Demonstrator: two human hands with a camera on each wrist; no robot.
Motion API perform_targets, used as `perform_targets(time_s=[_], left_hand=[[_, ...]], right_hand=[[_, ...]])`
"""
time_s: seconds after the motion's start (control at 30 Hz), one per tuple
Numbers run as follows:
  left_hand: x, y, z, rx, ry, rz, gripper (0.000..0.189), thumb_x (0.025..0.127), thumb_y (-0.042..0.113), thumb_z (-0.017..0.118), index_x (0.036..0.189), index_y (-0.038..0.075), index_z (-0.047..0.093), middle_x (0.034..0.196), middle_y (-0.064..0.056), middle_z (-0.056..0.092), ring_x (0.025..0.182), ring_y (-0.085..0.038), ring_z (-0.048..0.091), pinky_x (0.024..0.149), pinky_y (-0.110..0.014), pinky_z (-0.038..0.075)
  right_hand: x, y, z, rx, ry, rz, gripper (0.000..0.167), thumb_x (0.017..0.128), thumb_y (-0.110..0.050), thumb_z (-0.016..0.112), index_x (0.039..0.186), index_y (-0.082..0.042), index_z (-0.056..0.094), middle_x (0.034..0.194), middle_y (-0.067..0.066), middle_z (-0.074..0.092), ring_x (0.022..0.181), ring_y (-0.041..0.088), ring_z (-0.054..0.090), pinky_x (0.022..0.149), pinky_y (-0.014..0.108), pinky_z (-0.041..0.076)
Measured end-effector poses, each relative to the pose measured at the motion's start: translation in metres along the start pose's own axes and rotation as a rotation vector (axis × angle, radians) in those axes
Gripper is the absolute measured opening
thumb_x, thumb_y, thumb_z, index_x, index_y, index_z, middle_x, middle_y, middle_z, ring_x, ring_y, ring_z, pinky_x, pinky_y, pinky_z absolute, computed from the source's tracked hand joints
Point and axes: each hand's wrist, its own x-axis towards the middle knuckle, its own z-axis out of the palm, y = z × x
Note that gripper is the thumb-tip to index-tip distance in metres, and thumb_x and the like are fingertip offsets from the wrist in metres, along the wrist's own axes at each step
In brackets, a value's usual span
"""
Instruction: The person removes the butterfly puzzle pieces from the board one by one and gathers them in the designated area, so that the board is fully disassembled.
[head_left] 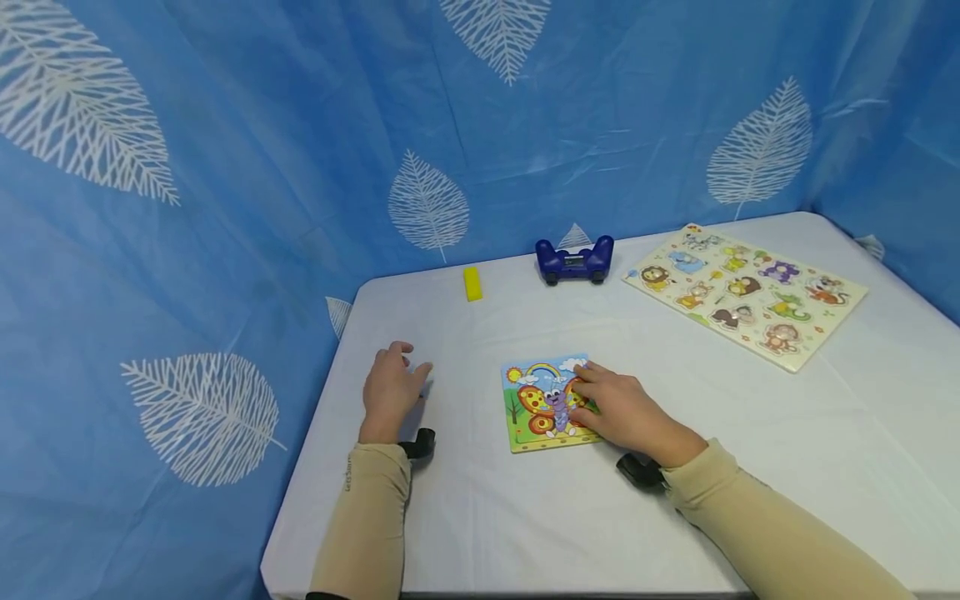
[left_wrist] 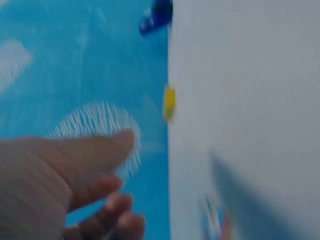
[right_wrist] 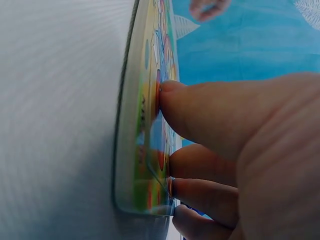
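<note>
My right hand [head_left: 618, 408] rests on the right side of a square butterfly puzzle [head_left: 536, 400] that lies flat on the table. In the right wrist view, the thumb [right_wrist: 182, 102] and fingertips touch the puzzle's face [right_wrist: 142, 185], the fingers a little apart and covering part of one wing. Left of the puzzle, my left hand [head_left: 393, 387] hovers above the cloth, thumb and fingers spread and loosely bent, with nothing held. A small blurred multicoloured thing [left_wrist: 215, 222] shows beside the hand's shadow in the left wrist view.
A yellow block [head_left: 472, 284] and a blue game controller [head_left: 575, 260] lie along the table's back. At the back right is a large animal puzzle board [head_left: 742, 292]. A blue curtain [head_left: 337, 125] with white leaves hangs behind and left of the white table [head_left: 487, 525].
</note>
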Motion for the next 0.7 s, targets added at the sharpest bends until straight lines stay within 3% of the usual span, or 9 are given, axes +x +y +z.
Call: perform_targets(time_s=[0.07, 0.17, 0.3, 0.37, 0.53, 0.7], left_hand=[[-0.003, 0.015, 0.006, -0.068, 0.004, 0.084, 0.044, 0.098, 0.031, 0.072, 0.133, 0.008, 0.062, 0.114, -0.014, 0.065, 0.093, -0.029, 0.063, 0.08, -0.044, 0.052], [-0.007, 0.042, 0.02, -0.147, -0.081, 0.18, 0.031, 0.097, 0.027, 0.072, 0.123, 0.01, 0.069, 0.108, -0.009, 0.067, 0.085, -0.024, 0.062, 0.075, -0.04, 0.052], [-0.014, 0.07, 0.044, -0.187, -0.253, 0.215, 0.019, 0.097, 0.024, 0.072, 0.113, 0.015, 0.071, 0.104, -0.004, 0.067, 0.084, -0.019, 0.059, 0.074, -0.036, 0.05], [-0.017, 0.079, 0.057, -0.203, -0.29, 0.224, 0.019, 0.096, 0.023, 0.072, 0.113, 0.015, 0.072, 0.104, -0.003, 0.068, 0.086, -0.018, 0.059, 0.075, -0.036, 0.05], [-0.018, 0.088, 0.081, -0.25, -0.211, 0.255, 0.021, 0.093, 0.016, 0.072, 0.114, 0.013, 0.074, 0.102, -0.001, 0.068, 0.087, -0.016, 0.058, 0.078, -0.033, 0.049], [-0.017, 0.087, 0.089, -0.217, -0.155, 0.249, 0.019, 0.09, 0.016, 0.072, 0.109, 0.016, 0.074, 0.097, 0.003, 0.065, 0.082, -0.012, 0.055, 0.076, -0.029, 0.046]], right_hand=[[0.001, 0.0, 0.0, -0.001, 0.002, -0.001, 0.046, 0.097, -0.031, 0.072, 0.132, -0.002, 0.068, 0.148, 0.024, 0.055, 0.143, 0.045, 0.045, 0.097, 0.068, 0.045], [0.001, -0.001, 0.001, 0.003, -0.001, 0.003, 0.045, 0.097, -0.031, 0.071, 0.132, -0.002, 0.069, 0.148, 0.024, 0.055, 0.142, 0.045, 0.045, 0.097, 0.069, 0.045], [0.0, -0.001, 0.004, 0.003, -0.01, 0.007, 0.046, 0.097, -0.031, 0.071, 0.132, -0.002, 0.069, 0.148, 0.024, 0.055, 0.141, 0.046, 0.046, 0.096, 0.069, 0.045], [0.0, 0.0, 0.005, -0.004, -0.01, 0.006, 0.046, 0.097, -0.031, 0.071, 0.132, -0.002, 0.068, 0.147, 0.023, 0.056, 0.141, 0.046, 0.047, 0.096, 0.069, 0.045], [0.002, -0.001, 0.005, -0.021, -0.003, 0.008, 0.047, 0.097, -0.034, 0.071, 0.132, -0.002, 0.069, 0.148, 0.023, 0.055, 0.141, 0.045, 0.047, 0.097, 0.068, 0.045], [0.002, -0.002, -0.001, -0.029, -0.015, 0.015, 0.049, 0.097, -0.036, 0.071, 0.134, -0.003, 0.068, 0.149, 0.022, 0.054, 0.143, 0.044, 0.045, 0.1, 0.068, 0.043]])
